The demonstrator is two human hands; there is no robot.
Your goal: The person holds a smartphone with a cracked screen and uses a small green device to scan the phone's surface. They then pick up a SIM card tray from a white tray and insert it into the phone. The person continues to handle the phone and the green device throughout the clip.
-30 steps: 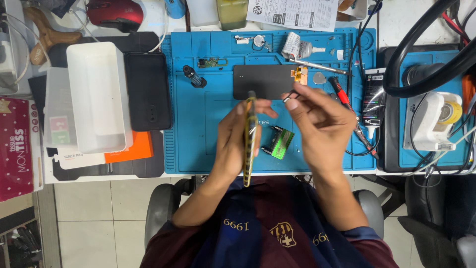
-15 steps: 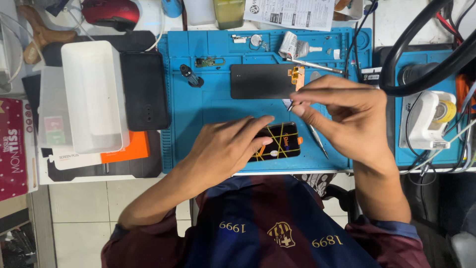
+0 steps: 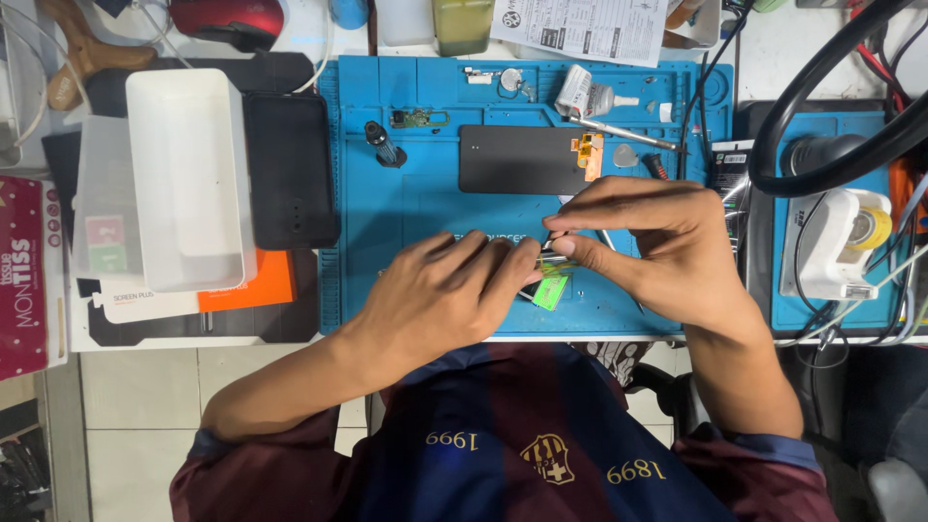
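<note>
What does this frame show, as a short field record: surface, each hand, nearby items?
surface: blue work mat on a desk
left hand: palm down, covering a small device
right hand: pinching a thin tool at the device's green part
behind hands: dark phone panel lying flat
left of mat: white tray, black case

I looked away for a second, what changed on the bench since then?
The left hand tipped the phone frame from on-edge to flat on the blue mat and now covers it. The right hand came down over it, pinching a thin tool. The black back panel and white tray stayed put.
</note>
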